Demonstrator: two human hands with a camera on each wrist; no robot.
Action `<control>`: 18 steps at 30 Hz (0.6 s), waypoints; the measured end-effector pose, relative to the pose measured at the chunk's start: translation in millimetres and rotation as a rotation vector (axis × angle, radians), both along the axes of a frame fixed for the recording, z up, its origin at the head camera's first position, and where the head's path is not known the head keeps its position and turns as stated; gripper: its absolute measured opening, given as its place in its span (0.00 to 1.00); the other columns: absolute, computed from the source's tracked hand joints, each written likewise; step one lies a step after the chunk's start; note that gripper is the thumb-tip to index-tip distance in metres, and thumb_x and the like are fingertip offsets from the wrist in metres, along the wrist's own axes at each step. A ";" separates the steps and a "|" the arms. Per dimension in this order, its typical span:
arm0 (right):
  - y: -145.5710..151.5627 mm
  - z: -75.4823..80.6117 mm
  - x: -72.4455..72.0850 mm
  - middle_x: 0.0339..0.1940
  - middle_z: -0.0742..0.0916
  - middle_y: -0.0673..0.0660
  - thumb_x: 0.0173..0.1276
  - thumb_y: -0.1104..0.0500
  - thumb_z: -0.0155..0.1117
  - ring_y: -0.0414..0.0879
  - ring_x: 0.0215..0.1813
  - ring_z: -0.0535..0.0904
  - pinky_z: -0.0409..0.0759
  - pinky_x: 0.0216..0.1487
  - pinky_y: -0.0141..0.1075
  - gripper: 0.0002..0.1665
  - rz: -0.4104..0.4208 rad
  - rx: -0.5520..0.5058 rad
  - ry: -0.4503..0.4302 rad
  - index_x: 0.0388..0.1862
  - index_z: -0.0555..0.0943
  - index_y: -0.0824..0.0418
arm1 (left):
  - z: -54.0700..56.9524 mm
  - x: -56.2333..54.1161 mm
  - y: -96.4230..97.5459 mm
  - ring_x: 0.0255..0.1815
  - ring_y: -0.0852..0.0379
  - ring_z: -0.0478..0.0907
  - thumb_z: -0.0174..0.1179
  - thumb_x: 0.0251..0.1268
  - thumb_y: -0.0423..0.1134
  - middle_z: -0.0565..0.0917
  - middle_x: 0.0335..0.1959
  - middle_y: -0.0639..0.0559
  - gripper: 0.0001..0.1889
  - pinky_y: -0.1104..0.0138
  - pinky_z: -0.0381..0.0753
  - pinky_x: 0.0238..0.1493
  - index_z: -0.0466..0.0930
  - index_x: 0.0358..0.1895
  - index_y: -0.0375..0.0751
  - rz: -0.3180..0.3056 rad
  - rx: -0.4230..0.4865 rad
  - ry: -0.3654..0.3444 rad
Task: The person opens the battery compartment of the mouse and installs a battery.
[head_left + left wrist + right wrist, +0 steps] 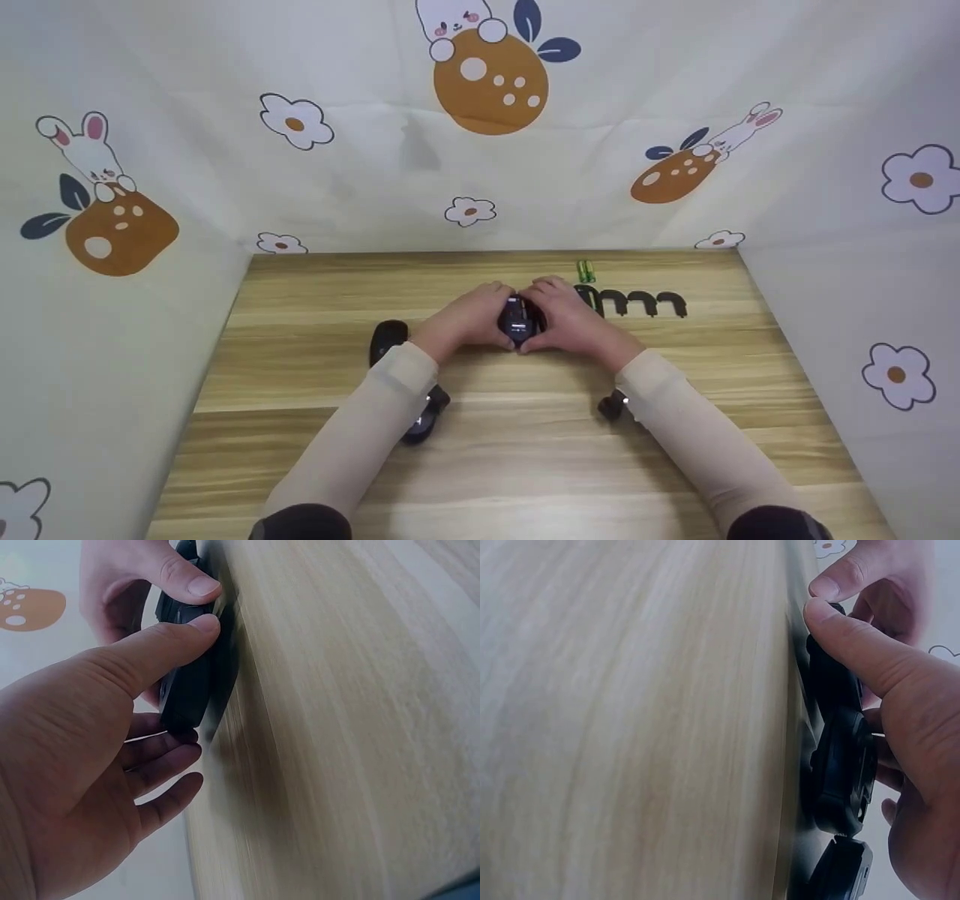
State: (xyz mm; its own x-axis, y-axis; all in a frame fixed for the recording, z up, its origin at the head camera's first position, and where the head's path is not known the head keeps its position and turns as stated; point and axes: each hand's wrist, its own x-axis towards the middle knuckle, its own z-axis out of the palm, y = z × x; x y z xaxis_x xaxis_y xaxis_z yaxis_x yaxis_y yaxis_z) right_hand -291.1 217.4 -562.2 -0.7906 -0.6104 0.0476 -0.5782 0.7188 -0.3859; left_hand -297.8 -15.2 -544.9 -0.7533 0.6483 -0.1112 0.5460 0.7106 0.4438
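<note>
A black computer mouse (519,327), its labelled underside facing up, is held between both hands over the far middle of the table. My left hand (478,315) grips its left side, thumb along the near edge and fingers round the far side. Opposite it, my right hand (566,319) grips the right side. The thumb tips come close together at the near edge, as the left wrist view shows with the left thumb (161,649) on the dark body. In the right wrist view, more black pieces (844,772) stand in a row beside the right hand.
Right of the hands lie several curved black pieces (643,303) in a row, with green batteries (586,271) behind them. A black mouse (387,337) and another dark rounded object (420,427) lie by the left forearm. Patterned cloth walls (360,187) border the wooden table (517,465).
</note>
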 end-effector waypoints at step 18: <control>11.8 2.8 25.5 0.80 0.76 0.60 0.54 0.40 0.92 0.59 0.84 0.63 0.61 0.86 0.61 0.62 -0.090 -0.158 -0.022 0.81 0.74 0.63 | 10.6 15.7 -13.7 0.73 0.40 0.76 0.84 0.56 0.44 0.76 0.72 0.37 0.53 0.50 0.75 0.79 0.64 0.84 0.34 0.023 0.030 -0.051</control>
State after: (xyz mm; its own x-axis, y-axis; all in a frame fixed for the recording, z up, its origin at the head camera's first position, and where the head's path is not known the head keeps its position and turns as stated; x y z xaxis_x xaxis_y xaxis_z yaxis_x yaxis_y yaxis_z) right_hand -265.7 229.2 -559.4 -0.8434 -0.5239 0.1191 -0.5046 0.6964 -0.5102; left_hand -282.1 -28.9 -534.3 -0.7618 0.6345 -0.1307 0.5059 0.7087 0.4917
